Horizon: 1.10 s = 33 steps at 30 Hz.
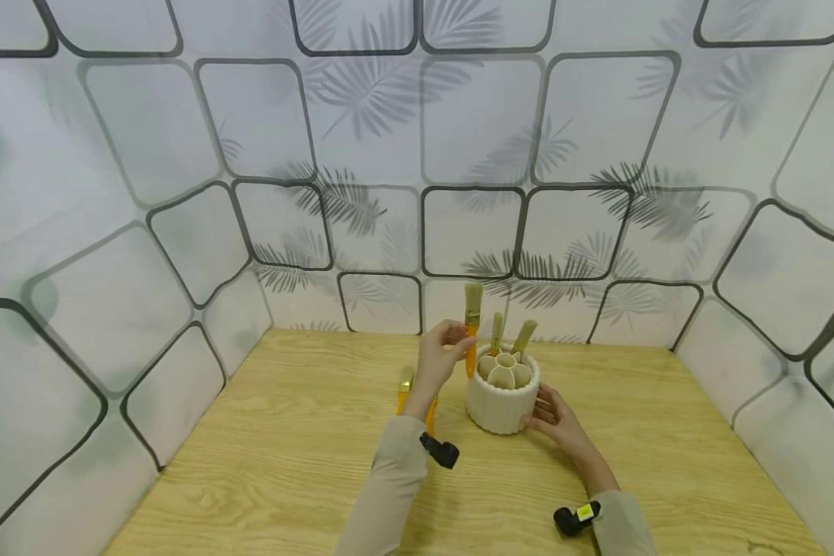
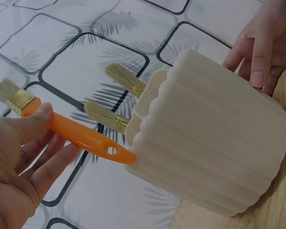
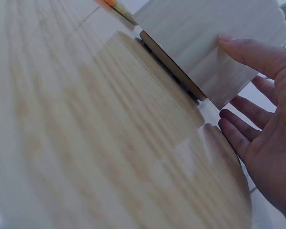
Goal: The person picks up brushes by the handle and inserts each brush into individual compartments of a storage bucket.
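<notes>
My left hand [image 1: 439,359] pinches the orange handle of a paintbrush [image 2: 81,133], between thumb and fingers. The brush stands upright in the head view, bristles up, its handle's lower end right at the rim of a white ribbed brush holder [image 1: 500,405]. Petal-shaped compartments fill the holder's top. Two more paintbrushes, one on the left [image 1: 496,332] and one on the right [image 1: 526,336], stand in it with bristles up. At the holder's right side, my right hand [image 1: 559,421] touches its wall, thumb [image 3: 248,51] in front and loosely spread fingers behind.
On the wooden table [image 1: 285,432], further orange-handled brushes [image 1: 405,381] lie left of the holder, partly hidden by my left forearm. Patterned cloth walls [image 1: 368,232] with leaves and rounded squares close off the back and both sides.
</notes>
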Motion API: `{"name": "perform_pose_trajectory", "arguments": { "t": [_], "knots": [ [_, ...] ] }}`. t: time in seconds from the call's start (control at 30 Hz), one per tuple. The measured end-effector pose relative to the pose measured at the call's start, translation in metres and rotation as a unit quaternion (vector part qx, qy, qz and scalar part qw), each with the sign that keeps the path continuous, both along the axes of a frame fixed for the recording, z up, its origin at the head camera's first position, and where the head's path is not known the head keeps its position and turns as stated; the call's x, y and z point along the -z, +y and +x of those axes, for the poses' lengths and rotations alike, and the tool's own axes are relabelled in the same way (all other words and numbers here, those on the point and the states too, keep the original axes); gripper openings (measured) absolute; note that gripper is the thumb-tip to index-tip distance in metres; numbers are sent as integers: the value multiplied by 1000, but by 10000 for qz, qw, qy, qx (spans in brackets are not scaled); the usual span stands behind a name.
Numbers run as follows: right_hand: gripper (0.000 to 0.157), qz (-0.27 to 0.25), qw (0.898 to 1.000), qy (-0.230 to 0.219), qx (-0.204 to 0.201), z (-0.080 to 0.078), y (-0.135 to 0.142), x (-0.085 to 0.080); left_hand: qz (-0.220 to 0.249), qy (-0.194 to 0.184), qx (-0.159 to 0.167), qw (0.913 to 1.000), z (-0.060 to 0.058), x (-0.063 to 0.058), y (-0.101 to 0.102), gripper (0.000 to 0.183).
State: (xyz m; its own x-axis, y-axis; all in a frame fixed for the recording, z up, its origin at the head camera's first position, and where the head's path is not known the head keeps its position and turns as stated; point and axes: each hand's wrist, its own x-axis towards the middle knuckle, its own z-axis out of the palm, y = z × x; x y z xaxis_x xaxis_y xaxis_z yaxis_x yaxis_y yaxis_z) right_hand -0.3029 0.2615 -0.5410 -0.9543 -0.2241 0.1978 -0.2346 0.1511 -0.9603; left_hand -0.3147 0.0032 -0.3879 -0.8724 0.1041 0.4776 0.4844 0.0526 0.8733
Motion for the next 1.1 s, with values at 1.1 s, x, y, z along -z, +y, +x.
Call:
{"name": "perform_pose_trajectory", "arguments": {
  "t": [1.1],
  "knots": [
    [72, -53, 10000, 48, 6, 0, 1, 1, -155, 355, -155, 9991, -1, -2, 17, 22]
  ]
}}
